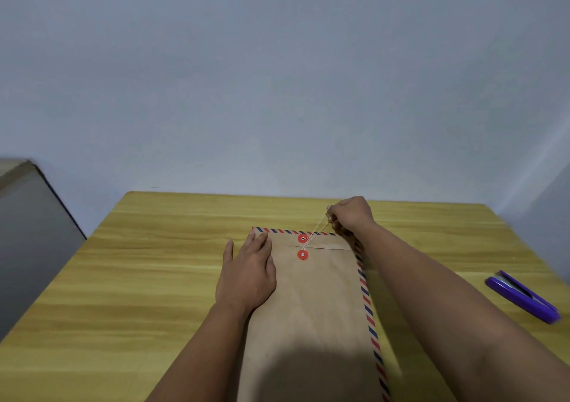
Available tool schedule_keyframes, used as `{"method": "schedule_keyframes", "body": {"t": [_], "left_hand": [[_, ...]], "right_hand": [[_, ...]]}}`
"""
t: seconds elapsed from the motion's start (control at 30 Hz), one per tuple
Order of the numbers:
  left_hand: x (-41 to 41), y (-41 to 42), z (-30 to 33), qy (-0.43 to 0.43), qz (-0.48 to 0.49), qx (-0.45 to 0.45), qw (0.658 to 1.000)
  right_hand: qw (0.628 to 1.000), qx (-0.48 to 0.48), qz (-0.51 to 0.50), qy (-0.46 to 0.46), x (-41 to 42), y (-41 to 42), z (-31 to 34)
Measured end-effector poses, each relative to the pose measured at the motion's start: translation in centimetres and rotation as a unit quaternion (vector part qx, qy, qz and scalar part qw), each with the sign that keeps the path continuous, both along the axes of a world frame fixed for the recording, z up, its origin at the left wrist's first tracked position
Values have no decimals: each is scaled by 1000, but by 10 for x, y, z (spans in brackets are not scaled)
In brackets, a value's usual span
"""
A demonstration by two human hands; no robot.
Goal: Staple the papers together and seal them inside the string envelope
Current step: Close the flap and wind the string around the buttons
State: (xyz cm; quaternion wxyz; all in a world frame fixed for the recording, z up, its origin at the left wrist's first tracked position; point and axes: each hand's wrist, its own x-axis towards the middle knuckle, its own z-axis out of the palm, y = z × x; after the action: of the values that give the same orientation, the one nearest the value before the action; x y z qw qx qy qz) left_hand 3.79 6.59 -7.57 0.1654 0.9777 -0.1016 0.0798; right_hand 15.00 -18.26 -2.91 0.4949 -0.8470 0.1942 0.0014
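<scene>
Head view looks down at a yellow wooden counter (154,278) that stands against a pale blue wall (277,62). A grey box shape (27,232) sits off the far left of the counter. The big brown envelope (308,309) lies flat in the middle of the counter, with red and blue stripes along its top and right edges. Its flap is folded down. The left hand (246,275) lies flat on the left part of the envelope, fingers straight and pressing the paper down. The right hand (350,216) is just past the top right corner of the envelope, and its fingers are curled and pinch the thin string (319,227). A purple stapler (522,296) lies on the counter well to the right of the envelope. Two red round buttons (303,246) sit near the top of the envelope, one on the flap and one just below it. The string runs tight from the buttons up to the right hand
</scene>
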Motion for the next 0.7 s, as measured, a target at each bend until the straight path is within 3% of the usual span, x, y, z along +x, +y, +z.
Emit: {"method": "schedule_keyframes", "body": {"t": [0.1, 0.27, 0.37, 0.47, 0.53, 0.6, 0.7], "left_hand": [[0, 0, 0, -2, 0, -11, 1000], [1, 0, -1, 4, 1, -2, 1000], [1, 0, -1, 2, 1, -3, 1000], [1, 0, -2, -1, 1, -5, 1000], [1, 0, -2, -5, 1, -6, 1000], [1, 0, -3, -4, 1, -5, 1000], [1, 0, -2, -1, 1, -4, 1000]], "right_hand": [[990, 140, 16, 13, -7, 6, 12], [934, 344, 66, 66, -8, 17, 18], [909, 385, 110, 115, -11, 20, 19], [950, 254, 148, 105, -18, 19, 21], [971, 22, 232, 56, -22, 14, 22], [925, -176, 335, 33, -24, 10, 23], [886, -260, 382, 20, -24, 8, 24]]}}
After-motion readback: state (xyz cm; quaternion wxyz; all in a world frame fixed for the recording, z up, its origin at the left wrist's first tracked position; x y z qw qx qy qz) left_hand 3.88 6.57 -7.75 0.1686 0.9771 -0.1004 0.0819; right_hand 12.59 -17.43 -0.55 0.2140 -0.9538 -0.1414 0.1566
